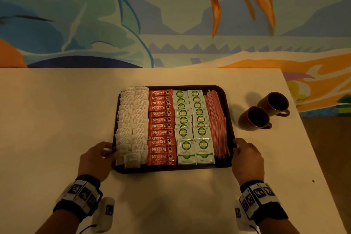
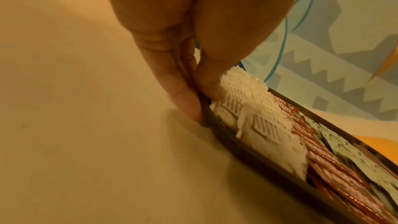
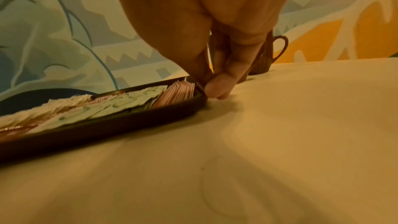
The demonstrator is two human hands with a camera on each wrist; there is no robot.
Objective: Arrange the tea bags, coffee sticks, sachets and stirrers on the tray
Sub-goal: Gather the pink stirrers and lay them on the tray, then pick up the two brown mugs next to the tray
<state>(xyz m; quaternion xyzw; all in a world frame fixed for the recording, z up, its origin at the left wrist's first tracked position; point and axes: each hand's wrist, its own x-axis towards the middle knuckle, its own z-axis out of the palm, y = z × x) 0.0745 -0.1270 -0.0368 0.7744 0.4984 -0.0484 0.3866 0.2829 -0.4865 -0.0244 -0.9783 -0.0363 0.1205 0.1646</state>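
Dark tray (image 1: 228,108) at table (image 1: 57,110) centre, filled in four columns from 9 to 3 o'clock: tea bags (image 1: 132,119), coffee sticks (image 1: 160,125), sachets (image 1: 193,123), stirrers (image 1: 217,121). Left hand (image 1: 95,158) pinches the 9 o'clock rim; right hand (image 1: 247,158) pinches the 3 o'clock rim. Two brown mugs (image 1: 254,118) stand at 3 o'clock.

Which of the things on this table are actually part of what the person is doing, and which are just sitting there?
Part of the job:
tray
tea bags
Nescafe coffee sticks
Coco Natura sachets
stirrers
left hand and right hand, each gripping a tray edge

Just lying about:
two brown mugs
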